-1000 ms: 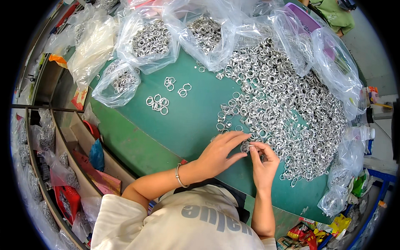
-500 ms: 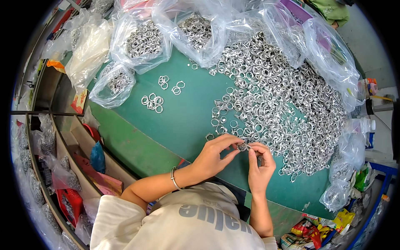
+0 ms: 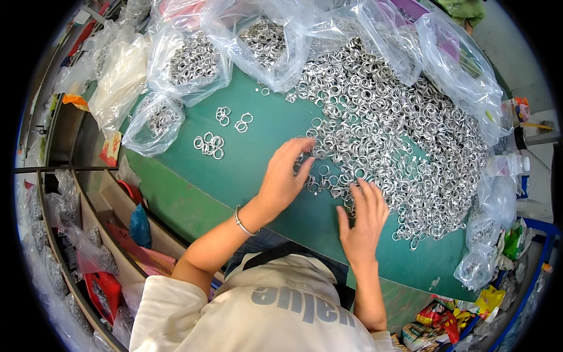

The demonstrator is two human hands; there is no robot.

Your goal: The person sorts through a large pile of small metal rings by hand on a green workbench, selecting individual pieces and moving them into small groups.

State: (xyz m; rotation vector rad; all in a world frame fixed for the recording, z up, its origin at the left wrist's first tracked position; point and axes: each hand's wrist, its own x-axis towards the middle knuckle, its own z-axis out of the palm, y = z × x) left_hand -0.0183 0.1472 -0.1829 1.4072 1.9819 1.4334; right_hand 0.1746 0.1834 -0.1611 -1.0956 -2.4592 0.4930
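Observation:
A big heap of silver-coloured metal rings [image 3: 399, 141] spreads over the green table [image 3: 246, 170]. At the heap's left edge is my left hand [image 3: 284, 176], its thumb and fingers apart and curved around a few loose rings; whether the fingertips touch them I cannot tell. My right hand [image 3: 363, 214] rests at the near edge of the heap with fingers spread, the fingertips on or just above the rings. Neither hand visibly holds anything. Left of the heap lie three small groups of rings: one cluster [image 3: 209, 145], one trio [image 3: 223, 116] and one pair [image 3: 243, 122].
Clear plastic bags of rings [image 3: 196, 58] line the far side, with a smaller bag [image 3: 155, 123] at the left. Bags also edge the heap's right side, near a clear bottle [image 3: 509, 165]. Left of the table stand open drawers [image 3: 117, 199]; coloured packets [image 3: 437, 320] lie at lower right.
My hands were together at the table's near side, fingers closed on a ring. They have parted: the left moved up and left to the heap, the right opened over its near edge.

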